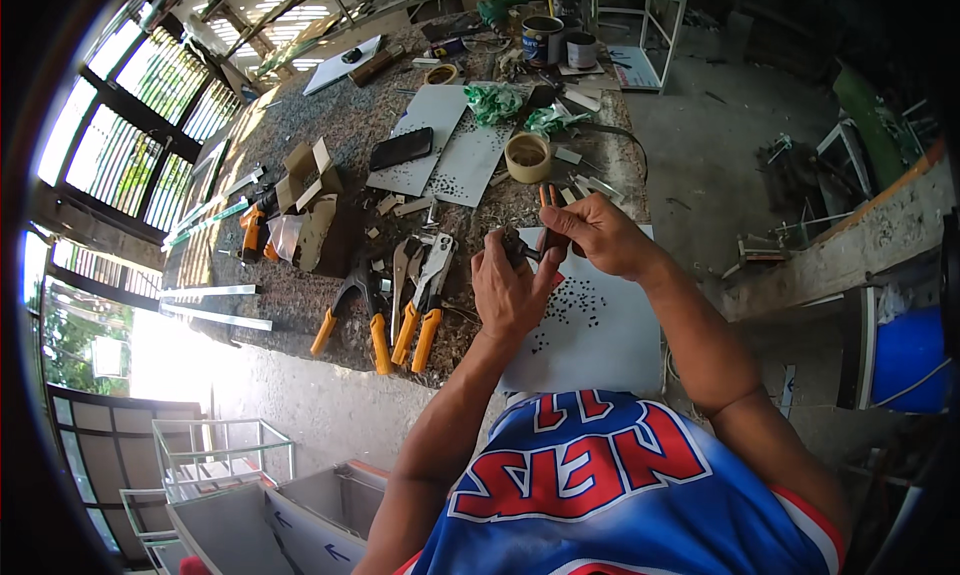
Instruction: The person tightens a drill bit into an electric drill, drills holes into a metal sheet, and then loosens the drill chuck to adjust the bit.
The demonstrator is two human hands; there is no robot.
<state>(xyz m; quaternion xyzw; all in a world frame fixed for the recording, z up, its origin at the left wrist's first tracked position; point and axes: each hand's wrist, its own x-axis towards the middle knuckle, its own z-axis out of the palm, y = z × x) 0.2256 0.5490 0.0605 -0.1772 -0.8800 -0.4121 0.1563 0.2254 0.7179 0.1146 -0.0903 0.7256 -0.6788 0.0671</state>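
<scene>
My left hand [512, 287] and my right hand [607, 237] meet over the near right corner of the workbench. Between the right thumb and fingers is a hand tool with orange and dark handles [549, 197], their ends pointing away from me. The left hand's fingers are curled around a dark object [518, 253], too much covered to name. Dark parts of the two touch or overlap between the hands; I cannot tell which. Under them lies a pale sheet [610, 350] strewn with many small black bits [572, 305]. A bit of red shows beside the left thumb.
Left of my hands lie yellow-handled pliers [410, 335], locking pliers [432, 267] and an opened cardboard box [310, 180]. Beyond stand a tape roll [528, 158], a black phone-like slab [401, 149], crumpled green-and-white plastic [493, 103] and paint cans [541, 41]. Metal strips [215, 323] jut over the left edge.
</scene>
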